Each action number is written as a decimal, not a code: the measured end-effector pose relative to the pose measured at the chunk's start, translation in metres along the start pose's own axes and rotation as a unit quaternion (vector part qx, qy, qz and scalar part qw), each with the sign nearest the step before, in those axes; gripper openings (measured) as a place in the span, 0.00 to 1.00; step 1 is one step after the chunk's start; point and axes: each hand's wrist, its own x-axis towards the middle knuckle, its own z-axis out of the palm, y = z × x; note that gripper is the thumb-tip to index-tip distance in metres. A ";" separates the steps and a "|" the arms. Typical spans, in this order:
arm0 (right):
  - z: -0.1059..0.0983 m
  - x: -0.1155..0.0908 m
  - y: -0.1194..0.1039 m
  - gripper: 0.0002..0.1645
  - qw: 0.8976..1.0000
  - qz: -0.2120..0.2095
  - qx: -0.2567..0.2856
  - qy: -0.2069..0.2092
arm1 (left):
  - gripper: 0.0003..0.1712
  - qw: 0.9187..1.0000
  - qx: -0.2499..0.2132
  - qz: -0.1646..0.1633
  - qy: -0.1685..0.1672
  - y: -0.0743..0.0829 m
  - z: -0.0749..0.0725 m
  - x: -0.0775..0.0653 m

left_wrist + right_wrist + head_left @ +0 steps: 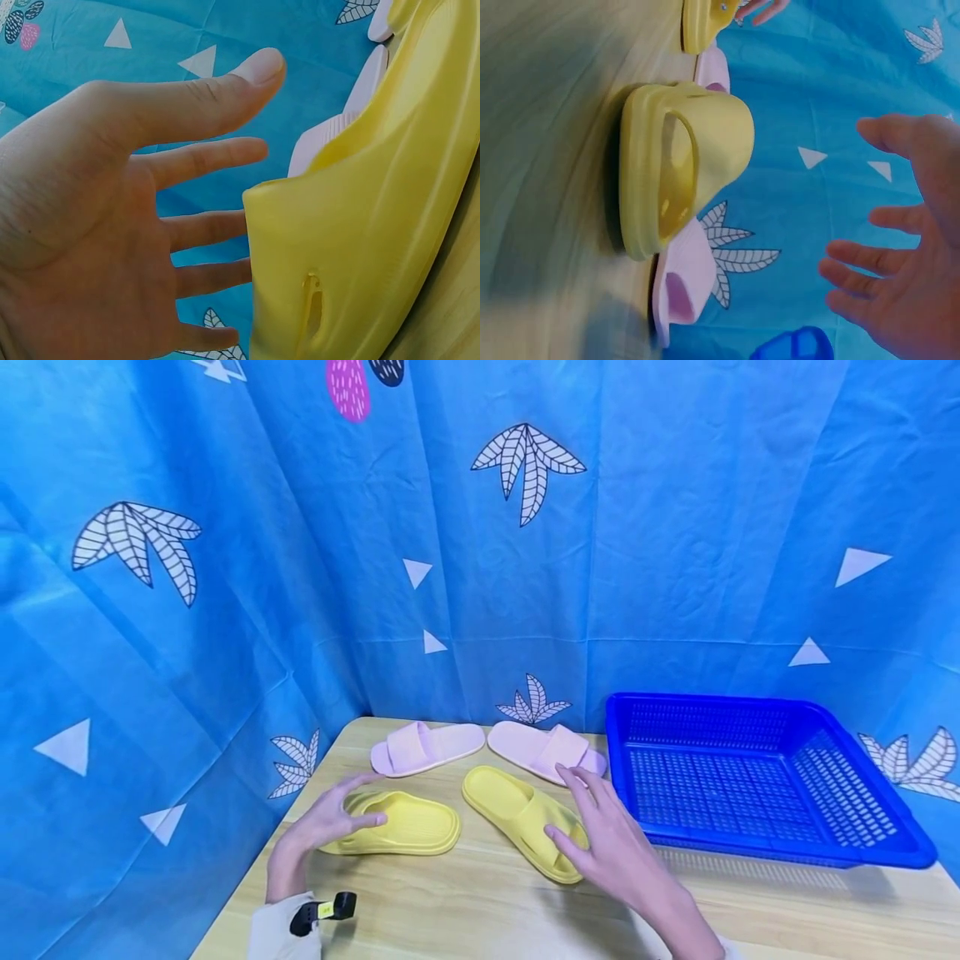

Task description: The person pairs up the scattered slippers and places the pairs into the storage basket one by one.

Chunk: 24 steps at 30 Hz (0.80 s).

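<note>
Left of the blue basket [738, 701], your left hand [324, 822] and right hand [617, 850] are spread, probably to clear the farther yellow slipper [426, 825] and nearer yellow slipper [512, 806].

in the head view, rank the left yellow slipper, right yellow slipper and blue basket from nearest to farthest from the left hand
From the left hand:
1. Left yellow slipper: right by it
2. Right yellow slipper: farther right, mid-table
3. Blue basket: farthest right, beyond both slippers
</note>
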 end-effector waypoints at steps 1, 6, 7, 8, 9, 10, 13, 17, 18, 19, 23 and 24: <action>0.002 0.000 0.000 0.48 1.000 0.000 0.001 -0.002 | 0.45 1.000 -0.007 -0.004 -0.003 -0.001 0.000 0.000; 0.011 -0.002 0.000 0.50 1.000 0.016 0.003 -0.017 | 0.49 1.000 -0.012 -0.006 -0.015 -0.003 0.001 0.000; 0.012 -0.002 -0.001 0.51 1.000 0.021 0.001 -0.021 | 0.50 1.000 -0.011 -0.009 -0.017 -0.004 0.002 0.000; 0.014 -0.003 -0.001 0.51 0.999 0.025 -0.003 -0.025 | 0.51 1.000 -0.011 -0.010 -0.019 -0.004 0.002 0.000; 0.015 -0.003 -0.002 0.52 0.999 0.029 -0.007 -0.029 | 0.51 1.000 -0.013 -0.013 -0.021 -0.004 0.002 0.001; 0.016 -0.003 -0.002 0.52 0.999 0.032 -0.011 -0.033 | 0.52 0.999 -0.015 -0.018 -0.022 -0.005 0.002 0.001; 0.019 -0.002 -0.004 0.55 0.998 0.037 -0.026 -0.042 | 0.55 0.999 -0.011 -0.027 -0.028 -0.007 0.003 0.001; 0.023 0.000 -0.005 0.56 0.998 0.038 -0.031 -0.051 | 0.57 0.999 -0.003 -0.034 -0.030 -0.009 0.004 0.001; 0.024 0.000 -0.005 0.56 0.997 0.037 -0.031 -0.052 | 0.57 0.999 -0.002 -0.036 -0.030 -0.009 0.005 0.001; 0.025 0.001 -0.005 0.56 0.997 0.037 -0.031 -0.054 | 0.58 0.999 0.003 -0.038 -0.029 -0.010 0.005 0.001; 0.029 0.002 -0.003 0.56 0.997 0.036 -0.033 -0.061 | 0.60 0.998 0.030 -0.046 -0.024 -0.013 0.006 0.001; 0.030 0.003 -0.002 0.56 0.997 0.036 -0.031 -0.063 | 0.61 0.998 0.035 -0.047 -0.023 -0.014 0.006 0.001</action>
